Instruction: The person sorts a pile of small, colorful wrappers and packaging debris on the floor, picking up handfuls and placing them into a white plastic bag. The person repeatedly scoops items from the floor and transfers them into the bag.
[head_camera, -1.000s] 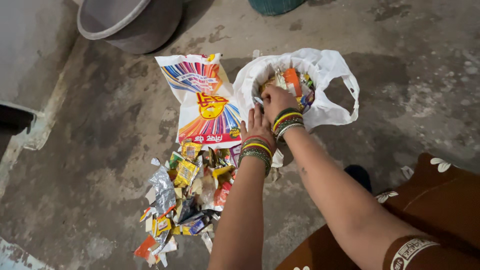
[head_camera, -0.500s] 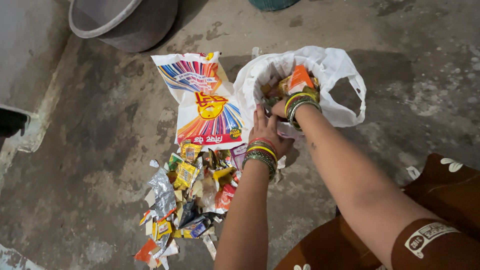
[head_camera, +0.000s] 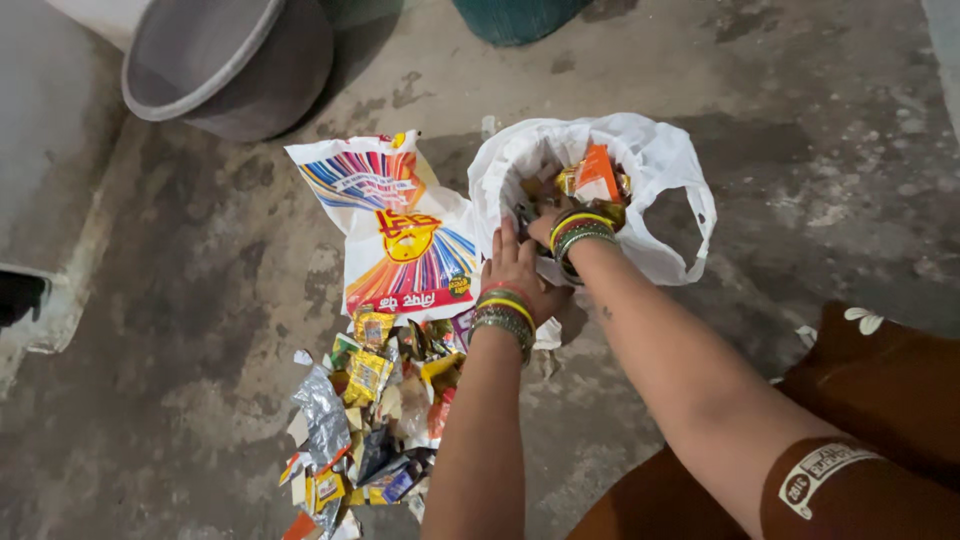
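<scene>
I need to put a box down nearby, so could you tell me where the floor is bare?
Bare concrete lies right of the white plastic bag, and left of the wrapper pile toward the wall. Crowded: the colourful sack, wrappers and bag sit close together, with both hands at the bag's mouth.

The floor (head_camera: 190, 300) is bare grey concrete, rough and blotched with darker damp-looking stains and paler worn patches, most of them toward the right side. A low raised ledge (head_camera: 60, 290) of the same cement runs along the left edge, with a dark opening (head_camera: 18, 298) cut into it at floor level. A grey round plastic tub (head_camera: 225, 65) stands tilted at the upper left, its rim toward the camera. At the top edge sits the bottom of a teal container (head_camera: 515, 15), mostly cut off. Light is dim and even, with soft shadows
</scene>
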